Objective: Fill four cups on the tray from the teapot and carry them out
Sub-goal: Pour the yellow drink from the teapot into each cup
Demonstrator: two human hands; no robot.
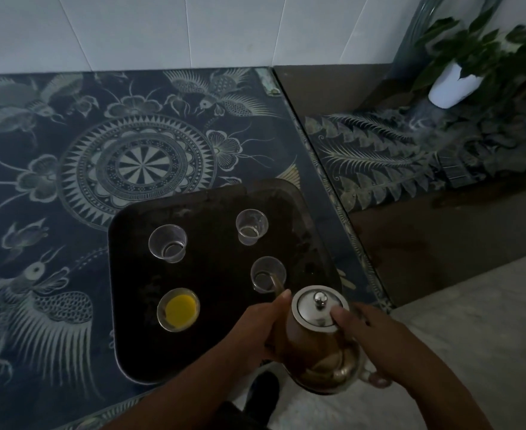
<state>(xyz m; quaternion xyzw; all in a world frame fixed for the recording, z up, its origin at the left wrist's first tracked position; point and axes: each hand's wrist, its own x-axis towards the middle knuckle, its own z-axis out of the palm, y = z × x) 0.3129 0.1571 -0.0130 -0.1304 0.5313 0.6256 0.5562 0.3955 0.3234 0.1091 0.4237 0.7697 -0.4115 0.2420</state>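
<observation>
"Teapot (317,352), where is it?"
"At 5 o'clock of the dark tray (218,321), tilted. Its thin spout (275,285) reaches into the clear cup at 4 o'clock (267,274)."
"And the person's grip?"
"The left hand (255,330) wraps the pot's body from 9 o'clock. The right hand (376,346) grips it from 4 o'clock, one finger pressing the lid (319,308)."
"The other cups?"
"The cup at 7 o'clock (178,309) holds yellow liquid. The cup at 10 o'clock (167,243) and the cup at 1 o'clock (251,226) look nearly empty. The tray lies on a patterned table (69,150)."
</observation>
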